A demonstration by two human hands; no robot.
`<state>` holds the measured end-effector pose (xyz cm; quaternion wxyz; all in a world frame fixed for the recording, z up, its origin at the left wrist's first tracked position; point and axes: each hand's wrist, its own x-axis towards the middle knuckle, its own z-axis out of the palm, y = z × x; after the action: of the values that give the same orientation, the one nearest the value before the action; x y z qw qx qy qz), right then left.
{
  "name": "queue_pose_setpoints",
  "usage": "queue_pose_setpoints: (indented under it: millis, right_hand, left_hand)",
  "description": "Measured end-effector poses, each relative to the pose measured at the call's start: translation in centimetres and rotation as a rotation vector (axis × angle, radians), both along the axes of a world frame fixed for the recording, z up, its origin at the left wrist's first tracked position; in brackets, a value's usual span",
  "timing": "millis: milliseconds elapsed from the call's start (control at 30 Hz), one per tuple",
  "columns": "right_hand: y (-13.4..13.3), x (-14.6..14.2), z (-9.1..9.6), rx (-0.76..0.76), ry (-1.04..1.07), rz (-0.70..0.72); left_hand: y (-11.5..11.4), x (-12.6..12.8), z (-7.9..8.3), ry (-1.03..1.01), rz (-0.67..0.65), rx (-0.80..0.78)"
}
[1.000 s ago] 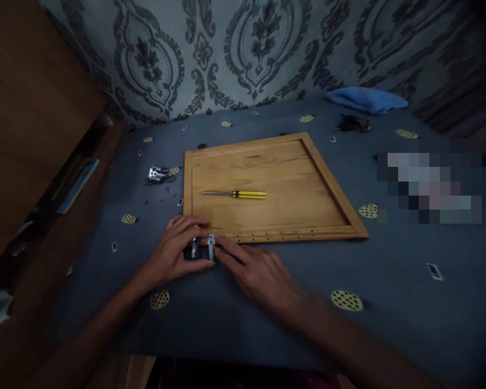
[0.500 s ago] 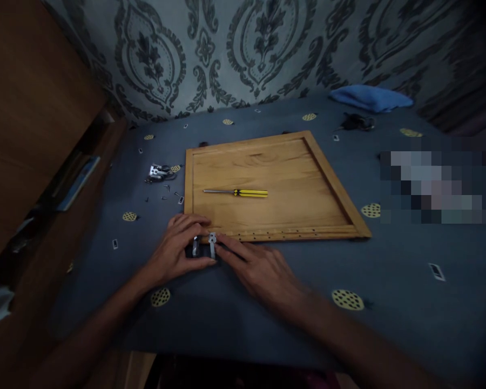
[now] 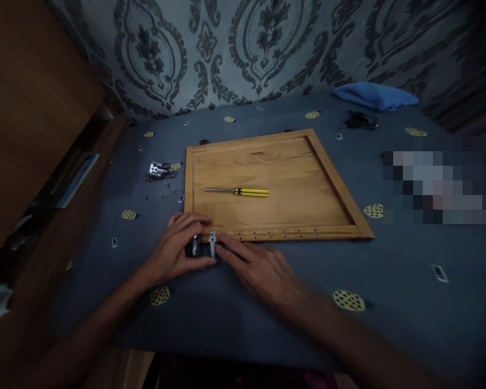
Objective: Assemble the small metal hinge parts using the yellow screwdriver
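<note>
My left hand (image 3: 181, 244) is curled around a small metal bracket (image 3: 213, 246) with screw holes, at the near left corner of a wooden panel (image 3: 255, 175). Its thumb lies under the near end, its fingers over the panel's edge. Another shiny curved metal part (image 3: 195, 246) shows inside the same grip. From the right, my right hand (image 3: 263, 265) presses its fingertips against the bracket's side. A row of small dark holes runs along the panel's near edge. On the panel lies a screwdriver (image 3: 251, 192) with a yellow and black handle, its tip pointing left.
Left of the panel are a pile of metal fittings (image 3: 159, 170) and several loose screws (image 3: 166, 189). A blue cloth (image 3: 376, 96) and a dark object (image 3: 360, 120) lie at the back right of the patterned tablecloth (image 3: 247, 313). A wooden cabinet (image 3: 28, 108) borders the left.
The view has shifted very slightly. Both hands keep the same place at the bracket, and nothing else has visibly moved.
</note>
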<state>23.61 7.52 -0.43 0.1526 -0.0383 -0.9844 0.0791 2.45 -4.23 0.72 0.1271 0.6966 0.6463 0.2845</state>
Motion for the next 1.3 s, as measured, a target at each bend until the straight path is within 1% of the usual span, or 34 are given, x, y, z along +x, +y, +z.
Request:
queue_pose_setpoints:
  millis: [267,600,1100,1300]
  right_hand:
    - [0.0,0.01,0.34,0.005,-0.053,0.007]
    - [0.03,0.23,-0.37,0.029,-0.009,0.01]
    - [0.04,0.28,0.05,0.038,0.009,0.0]
    - [0.19,0.45,-0.47,0.005,0.032,0.023]
  left_hand:
    - [0.03,-0.03,-0.14,-0.004,0.0,0.007]
    - [-0.03,0.1,-0.1,-0.014,0.004,0.016]
    - [0.04,0.49,0.19,-0.029,0.026,-0.023]
    - [0.02,0.56,0.39,-0.017,0.033,-0.041]
